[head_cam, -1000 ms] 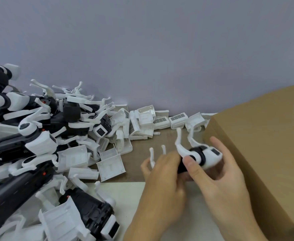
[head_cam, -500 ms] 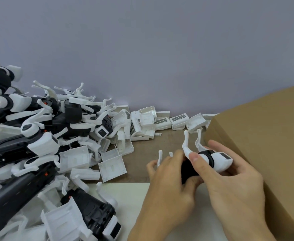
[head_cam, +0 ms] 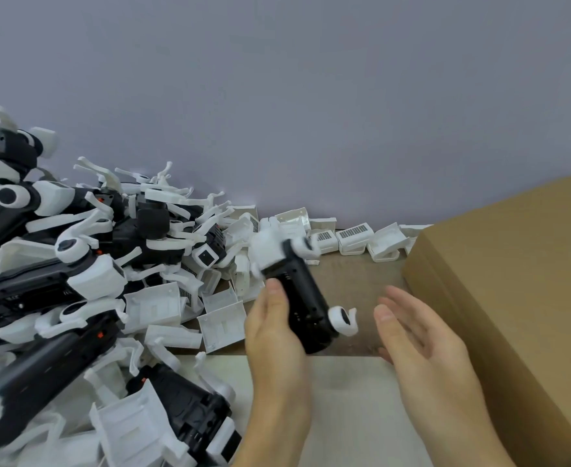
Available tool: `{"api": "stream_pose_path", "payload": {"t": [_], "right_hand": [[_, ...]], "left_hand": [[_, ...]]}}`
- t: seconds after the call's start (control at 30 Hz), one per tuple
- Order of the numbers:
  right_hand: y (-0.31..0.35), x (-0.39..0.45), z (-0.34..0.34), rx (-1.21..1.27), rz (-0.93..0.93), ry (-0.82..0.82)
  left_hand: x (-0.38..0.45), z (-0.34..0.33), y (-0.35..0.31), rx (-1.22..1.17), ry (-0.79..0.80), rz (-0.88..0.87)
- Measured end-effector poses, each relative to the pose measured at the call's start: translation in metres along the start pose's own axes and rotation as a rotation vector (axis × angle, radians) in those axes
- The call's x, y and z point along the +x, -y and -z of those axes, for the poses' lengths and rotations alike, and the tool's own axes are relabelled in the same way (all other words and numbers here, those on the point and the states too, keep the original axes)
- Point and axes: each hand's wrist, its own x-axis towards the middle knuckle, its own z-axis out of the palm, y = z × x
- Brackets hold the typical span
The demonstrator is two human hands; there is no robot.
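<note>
Over the table, left hand gripping black-and-white device (print blurred), right hand, fingers loosely spread

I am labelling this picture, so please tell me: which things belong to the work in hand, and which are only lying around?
In hand: black cylindrical plastic device with white end pieces, held by the left hand; open right hand beside it.
Lying about: heap of similar black-and-white devices; loose white plastic covers; brown cardboard box; wooden table.
</note>
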Motion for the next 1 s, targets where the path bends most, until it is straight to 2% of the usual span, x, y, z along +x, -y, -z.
{"api": "stream_pose_path", "payload": {"t": [0.07,0.13,0.23,0.33,0.47,0.63,0.83,1.0], "right_hand": [[-0.002,0.002,0.002,-0.050,-0.058,-0.017],[-0.004,0.002,0.003,-0.088,-0.101,0.008],[-0.008,0.000,0.000,-0.170,-0.129,0.104],[-0.009,-0.002,-0.003,-0.246,-0.141,0.199],[-0.008,-0.004,-0.005,-0.204,-0.161,0.289],[-0.004,-0.005,-0.006,-0.068,-0.141,0.327],[-0.005,-0.003,-0.004,0.058,-0.083,0.250],[-0.007,-0.008,-0.012,0.028,-0.102,0.351]], "left_hand": [[0.003,0.003,-0.004,-0.193,-0.022,0.170],[0.004,0.004,-0.009,-0.299,0.029,0.203],[0.002,0.001,-0.011,-0.258,0.099,0.191],[0.001,-0.001,-0.007,-0.180,0.102,0.228],[0.000,-0.005,-0.007,-0.159,0.120,0.277],[-0.003,-0.002,-0.009,-0.182,0.254,0.376],[-0.004,0.001,-0.007,-0.198,0.333,0.287],[-0.008,-0.001,-0.009,-0.155,0.370,0.380]]}}
